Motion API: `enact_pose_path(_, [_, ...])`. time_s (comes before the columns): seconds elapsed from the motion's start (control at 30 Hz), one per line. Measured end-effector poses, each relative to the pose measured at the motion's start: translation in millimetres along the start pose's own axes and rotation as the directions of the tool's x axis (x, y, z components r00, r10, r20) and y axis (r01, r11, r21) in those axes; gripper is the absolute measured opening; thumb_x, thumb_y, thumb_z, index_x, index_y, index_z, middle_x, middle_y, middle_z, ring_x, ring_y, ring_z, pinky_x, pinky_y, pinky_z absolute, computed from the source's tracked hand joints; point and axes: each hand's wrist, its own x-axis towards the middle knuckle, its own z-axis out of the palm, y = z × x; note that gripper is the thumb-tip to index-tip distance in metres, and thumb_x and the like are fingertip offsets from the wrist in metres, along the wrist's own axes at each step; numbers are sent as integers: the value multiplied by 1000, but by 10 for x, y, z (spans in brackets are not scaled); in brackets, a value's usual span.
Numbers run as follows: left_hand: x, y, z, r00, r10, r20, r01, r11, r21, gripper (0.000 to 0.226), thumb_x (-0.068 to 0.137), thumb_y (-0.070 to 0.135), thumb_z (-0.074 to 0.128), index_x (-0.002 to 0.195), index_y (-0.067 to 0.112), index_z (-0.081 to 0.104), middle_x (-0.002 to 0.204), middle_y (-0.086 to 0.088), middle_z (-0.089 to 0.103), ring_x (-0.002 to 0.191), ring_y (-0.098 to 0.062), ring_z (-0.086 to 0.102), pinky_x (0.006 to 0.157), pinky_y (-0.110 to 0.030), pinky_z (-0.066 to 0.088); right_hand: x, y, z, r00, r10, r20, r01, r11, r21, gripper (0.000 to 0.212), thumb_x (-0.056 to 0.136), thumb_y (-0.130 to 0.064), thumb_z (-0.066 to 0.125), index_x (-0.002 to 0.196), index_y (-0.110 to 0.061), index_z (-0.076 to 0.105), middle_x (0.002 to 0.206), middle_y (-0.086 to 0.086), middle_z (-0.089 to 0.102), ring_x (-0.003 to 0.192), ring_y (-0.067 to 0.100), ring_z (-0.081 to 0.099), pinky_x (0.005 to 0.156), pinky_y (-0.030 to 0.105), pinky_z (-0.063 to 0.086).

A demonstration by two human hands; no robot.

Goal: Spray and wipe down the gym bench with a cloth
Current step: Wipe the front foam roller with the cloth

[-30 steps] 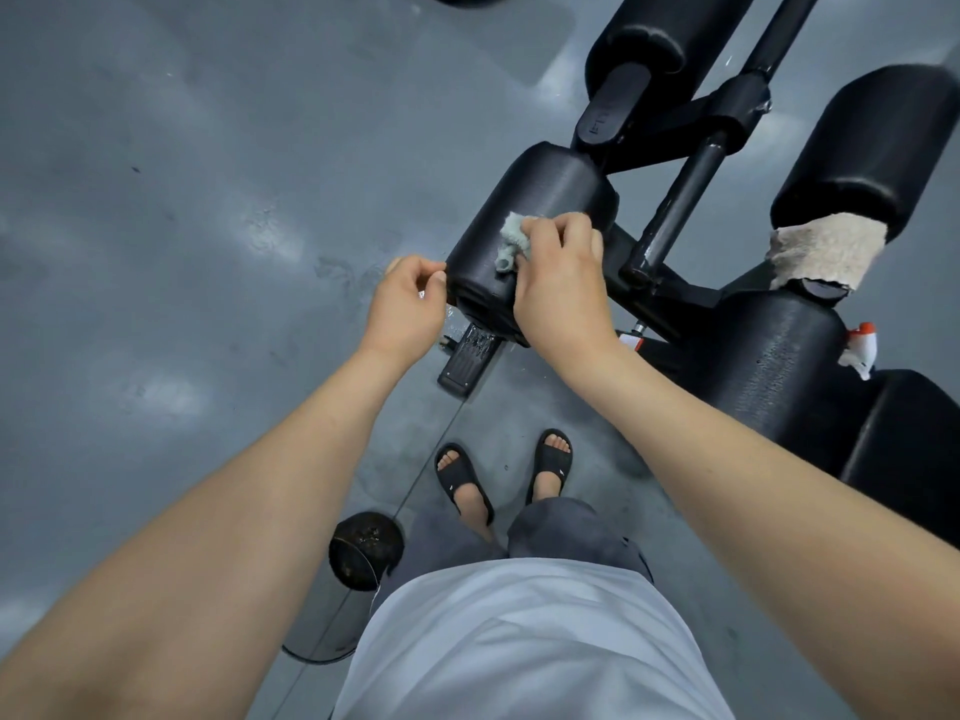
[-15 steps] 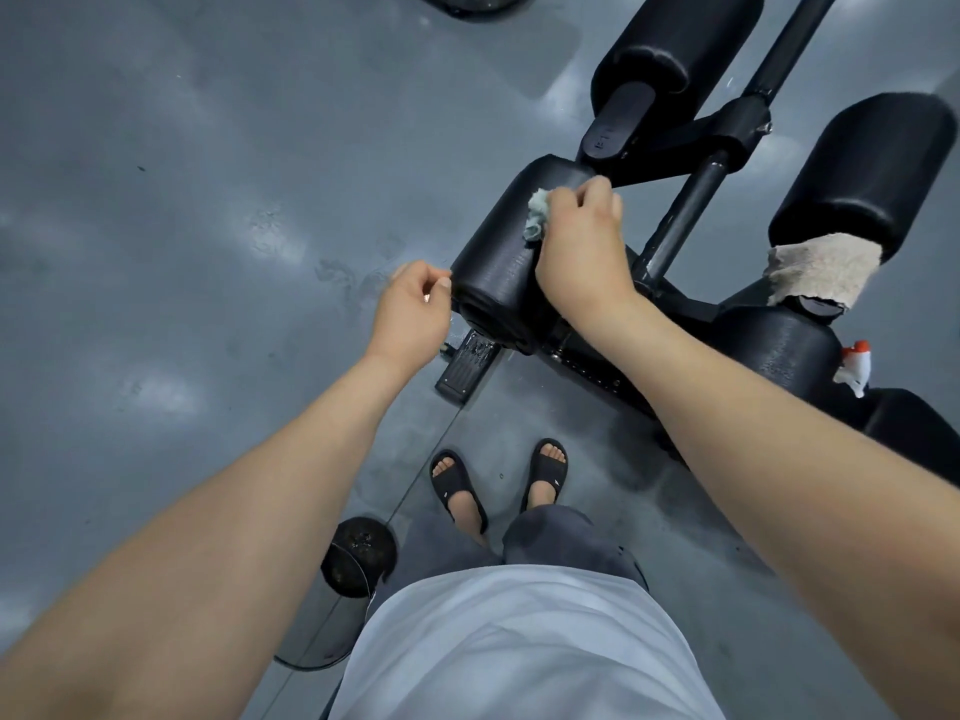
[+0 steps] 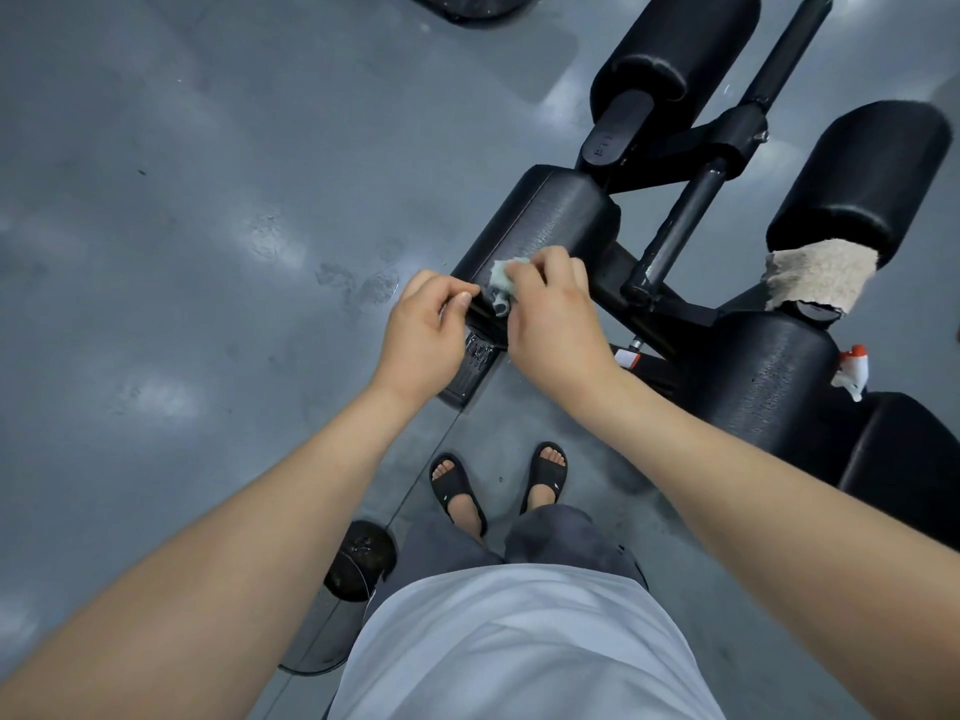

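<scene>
Two bare hands are working at the near end of a black roller pad (image 3: pixel 540 236) on the gym bench (image 3: pixel 769 376), and the person is standing over it in black slides on a grey floor (image 3: pixel 182 200). The right hand (image 3: pixel 556 324) is curling its fingers around a small pale green cloth (image 3: pixel 503 285), bunching it up and pressing it against the pad's end edge. The left hand (image 3: pixel 423 335) is sitting just beside it, fingers curled in with the thumb and fingertips meeting at the pad's end rim; whether they are pinching the rim or only touching it is hard to tell from here. Wet streaks are showing along the top of the pad beyond the cloth. Over to the right, a beige towel (image 3: pixel 821 275) is lying draped at the foot of another roller pad, and a white spray bottle with an orange tip (image 3: pixel 852 368) is peeking out behind the bench's black cushion, well apart from both hands. A dark round weight (image 3: pixel 358 561) is resting on the floor near the person's left foot.
</scene>
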Motion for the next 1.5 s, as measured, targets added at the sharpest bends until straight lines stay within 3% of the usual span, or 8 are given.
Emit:
enact_pose_path(0.1, [123, -30, -73, 997, -74, -32, 73, 997, -17, 19, 102, 12, 54, 103, 16, 73, 95, 14, 58, 92, 2, 57, 86, -14, 43, -9, 65, -51, 1000, -18, 19, 18, 1000, 0, 29, 86, 1, 56, 114, 0, 63, 111, 20, 52, 95, 36, 48, 82, 45, 49])
enact_pose_path(0.2, [239, -91, -53, 981, -195, 2, 195, 981, 2, 23, 102, 10, 51, 110, 14, 72, 105, 5, 58, 101, -10, 59, 94, -19, 44, -25, 51, -65, 1000, -8, 26, 8, 1000, -10, 29, 87, 0, 56, 115, -1, 62, 112, 19, 52, 96, 36, 48, 81, 47, 50])
enact_pose_path(0.33, [299, -141, -52, 959, -281, 45, 282, 959, -28, 27, 101, 7, 48, 111, 15, 73, 109, 4, 59, 104, -10, 59, 85, -6, 39, -46, 8, -33, 999, -34, 21, 34, 999, 13, 30, 86, 3, 57, 115, -1, 64, 109, 17, 53, 94, 35, 48, 82, 45, 49])
enact_pose_path(0.63, [199, -105, -55, 989, -144, 46, 146, 988, -42, 27, 98, 1, 52, 107, 12, 74, 94, 13, 55, 88, 11, 54, 83, -7, 39, 63, -48, -38, 994, -75, 80, 76, 997, -18, 27, 83, 1, 55, 107, -4, 66, 107, 13, 53, 92, 32, 47, 81, 43, 49])
enact_pose_path(0.9, [231, 38, -106, 991, -85, 106, 88, 996, -26, 33, 85, 0, 49, 98, 8, 78, 80, 14, 53, 78, 3, 53, 73, -15, 39, 517, 117, -203, 996, 71, 59, -58, 979, -198, 29, 88, 3, 48, 113, -1, 62, 119, 17, 50, 105, 38, 47, 86, 41, 43])
enact_pose_path(1.07, [146, 121, -54, 988, 93, 122, -94, 995, 10, 44, 74, -1, 40, 92, 8, 80, 83, 22, 55, 87, -13, 55, 81, -13, 40, 741, 318, -300, 979, 197, 56, -181, 960, -213, 30, 87, 5, 47, 113, -1, 61, 123, 18, 48, 105, 38, 46, 89, 38, 41])
enact_pose_path(1.27, [190, 57, -163, 995, -95, 7, 95, 990, -106, 44, 75, -5, 39, 85, 12, 79, 84, 12, 65, 84, 2, 58, 79, -14, 44, 464, 166, -215, 994, 85, 73, -75, 988, -138, 28, 85, 3, 50, 107, -2, 66, 113, 16, 53, 98, 38, 47, 85, 42, 44])
enact_pose_path(1.5, [310, -105, -139, 957, -286, 46, 287, 958, 2, 49, 82, -14, 39, 102, 13, 75, 103, 2, 62, 101, -16, 61, 91, -18, 45, 16, -98, -92, 979, -129, 155, 139, 989, -54, 24, 81, 0, 55, 101, -6, 68, 103, 12, 53, 90, 32, 46, 80, 41, 46])
